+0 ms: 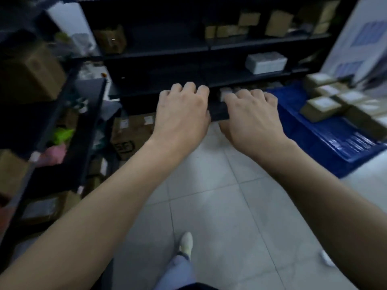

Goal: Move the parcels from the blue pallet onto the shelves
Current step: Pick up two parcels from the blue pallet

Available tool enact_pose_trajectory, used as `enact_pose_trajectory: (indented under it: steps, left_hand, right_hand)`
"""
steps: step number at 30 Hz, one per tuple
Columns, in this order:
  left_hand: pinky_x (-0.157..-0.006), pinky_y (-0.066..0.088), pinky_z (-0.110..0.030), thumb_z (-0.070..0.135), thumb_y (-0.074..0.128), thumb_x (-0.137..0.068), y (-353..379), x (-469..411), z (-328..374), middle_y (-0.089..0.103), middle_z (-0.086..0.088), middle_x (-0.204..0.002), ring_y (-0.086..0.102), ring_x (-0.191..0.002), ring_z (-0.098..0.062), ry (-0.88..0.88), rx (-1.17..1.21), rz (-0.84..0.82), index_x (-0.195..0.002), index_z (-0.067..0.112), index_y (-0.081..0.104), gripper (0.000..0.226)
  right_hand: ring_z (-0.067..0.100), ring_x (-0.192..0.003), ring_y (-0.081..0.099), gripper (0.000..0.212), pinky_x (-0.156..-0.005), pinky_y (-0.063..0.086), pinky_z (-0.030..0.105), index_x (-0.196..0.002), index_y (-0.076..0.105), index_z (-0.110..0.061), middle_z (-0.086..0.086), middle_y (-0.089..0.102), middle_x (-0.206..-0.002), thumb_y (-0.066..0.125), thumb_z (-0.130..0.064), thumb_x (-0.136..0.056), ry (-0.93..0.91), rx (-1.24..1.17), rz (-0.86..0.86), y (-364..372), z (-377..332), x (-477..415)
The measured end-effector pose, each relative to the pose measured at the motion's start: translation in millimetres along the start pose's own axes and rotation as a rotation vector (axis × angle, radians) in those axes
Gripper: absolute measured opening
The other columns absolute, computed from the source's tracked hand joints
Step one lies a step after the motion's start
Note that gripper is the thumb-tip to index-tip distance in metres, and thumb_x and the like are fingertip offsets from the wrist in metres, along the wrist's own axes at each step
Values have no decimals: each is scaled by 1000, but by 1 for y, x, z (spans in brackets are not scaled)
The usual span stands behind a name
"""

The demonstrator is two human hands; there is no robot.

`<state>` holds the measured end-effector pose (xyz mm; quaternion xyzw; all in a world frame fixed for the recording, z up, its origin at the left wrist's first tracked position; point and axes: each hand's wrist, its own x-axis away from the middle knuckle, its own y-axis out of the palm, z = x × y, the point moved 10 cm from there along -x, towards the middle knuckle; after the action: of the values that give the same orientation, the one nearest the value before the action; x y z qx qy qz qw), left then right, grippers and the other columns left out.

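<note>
My left hand point(182, 114) and my right hand point(253, 116) are stretched out side by side in front of the black shelves point(167, 51), fingers curled. Between them they grip a dark parcel point(217, 111); the hands hide most of it. It is held level with the lowest shelf board. To the right, the blue pallet point(314, 132) lies on the floor with several brown cardboard parcels point(320, 107) bearing white labels. The picture is blurred.
The upper shelf carries brown boxes point(230, 28) and the middle one a white parcel point(266, 62). A second dark rack point(62, 126) with boxes and coloured bags stands at the left. Cardboard boxes point(132, 132) sit on the floor under the shelves. My foot point(186, 241) is on pale tiles.
</note>
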<state>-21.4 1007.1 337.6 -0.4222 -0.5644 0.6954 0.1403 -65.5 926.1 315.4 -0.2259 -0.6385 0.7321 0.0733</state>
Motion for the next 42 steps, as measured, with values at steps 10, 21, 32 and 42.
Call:
enact_pose_trajectory:
  steps: [10,21,32,42]
  left_hand:
    - [-85,40,-38,27,50,-92,86,-169,106,58,-8,-116,52,-106,-29,350,228,-25,-124,13,51,35]
    - [-86,41,-39,33,51,-93,184,-280,279,59,-7,-115,53,-105,-28,654,356,-134,-125,14,50,38]
    - [-84,44,-40,31,54,-91,302,-415,426,59,-8,-112,54,-104,-27,495,452,-296,-121,13,53,35]
    - [-80,45,-36,33,60,-87,454,-508,495,57,-8,-119,54,-105,-24,333,518,-566,-123,12,53,42]
  right_hand:
    - [36,-122,43,37,-105,27,48,-125,49,-14,14,52,-128,56,-29,-92,404,110,-50,30,167,-86]
    - [34,-118,48,44,-100,33,47,-128,51,-14,12,56,-125,56,-37,-91,787,144,-107,83,375,-95]
    - [33,-116,49,38,-97,37,46,-122,52,-13,12,56,-124,56,-33,-90,707,90,-144,150,579,-155]
    - [30,-116,47,38,-98,35,44,-127,51,-14,9,54,-125,55,-29,-91,710,-60,-240,243,710,-211]
